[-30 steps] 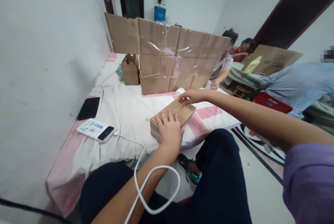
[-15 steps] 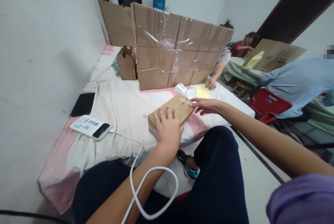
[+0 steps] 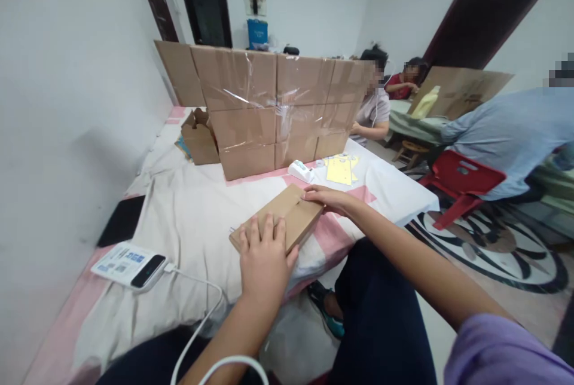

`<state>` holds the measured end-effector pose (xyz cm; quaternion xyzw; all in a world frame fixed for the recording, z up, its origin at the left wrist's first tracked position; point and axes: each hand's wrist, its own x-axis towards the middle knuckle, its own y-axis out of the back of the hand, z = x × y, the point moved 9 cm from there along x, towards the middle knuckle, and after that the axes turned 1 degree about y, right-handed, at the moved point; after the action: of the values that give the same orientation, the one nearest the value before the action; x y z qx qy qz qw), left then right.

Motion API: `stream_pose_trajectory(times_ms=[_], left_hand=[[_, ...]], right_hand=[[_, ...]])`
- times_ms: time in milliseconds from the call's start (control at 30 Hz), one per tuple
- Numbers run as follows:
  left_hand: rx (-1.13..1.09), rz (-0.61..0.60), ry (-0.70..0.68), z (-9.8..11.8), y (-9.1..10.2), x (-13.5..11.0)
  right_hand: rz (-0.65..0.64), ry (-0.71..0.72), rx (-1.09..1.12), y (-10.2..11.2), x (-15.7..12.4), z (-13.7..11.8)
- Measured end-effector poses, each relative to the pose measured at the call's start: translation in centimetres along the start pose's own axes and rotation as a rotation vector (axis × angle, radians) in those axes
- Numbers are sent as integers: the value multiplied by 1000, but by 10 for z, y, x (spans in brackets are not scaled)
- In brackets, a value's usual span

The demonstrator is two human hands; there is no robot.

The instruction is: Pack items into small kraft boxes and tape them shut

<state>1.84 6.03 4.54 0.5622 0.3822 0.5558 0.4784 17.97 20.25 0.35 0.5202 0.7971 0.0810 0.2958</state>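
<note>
A flat brown cardboard box [image 3: 287,216] lies on the white and pink sheet of the bed [image 3: 192,217] in front of me. My left hand [image 3: 263,259] rests flat on its near end, fingers stretched out and pressing down. My right hand [image 3: 326,198] lies at the box's far right edge, fingers extended along the flap. A white tape dispenser [image 3: 300,170] sits just beyond the box, with yellow papers [image 3: 339,170] beside it.
A wall of taped cardboard boxes [image 3: 273,107] stands across the bed, an open small box [image 3: 200,140] at its left. A white power bank [image 3: 130,264] with a cable and a black tablet [image 3: 121,228] lie at the left. Other people sit at the right near a red chair [image 3: 457,179].
My right hand has slid from the middle of the box top to its far right edge. My view has swung to the right; the left hand stays pressed on the box.
</note>
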Motion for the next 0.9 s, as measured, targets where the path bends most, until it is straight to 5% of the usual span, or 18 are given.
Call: stream_pose_trajectory(times_ms=[233, 733, 833, 900], left_hand=[[75, 38, -33, 2, -1, 0], [169, 176, -203, 2, -5, -6], [194, 188, -322, -5, -12, -10], [222, 159, -403, -12, -21, -12]], right_hand=[[87, 21, 142, 6, 15, -6], [-30, 145, 94, -3, 21, -9], [-156, 146, 101, 16, 37, 17], [-32, 100, 37, 63, 59, 50]])
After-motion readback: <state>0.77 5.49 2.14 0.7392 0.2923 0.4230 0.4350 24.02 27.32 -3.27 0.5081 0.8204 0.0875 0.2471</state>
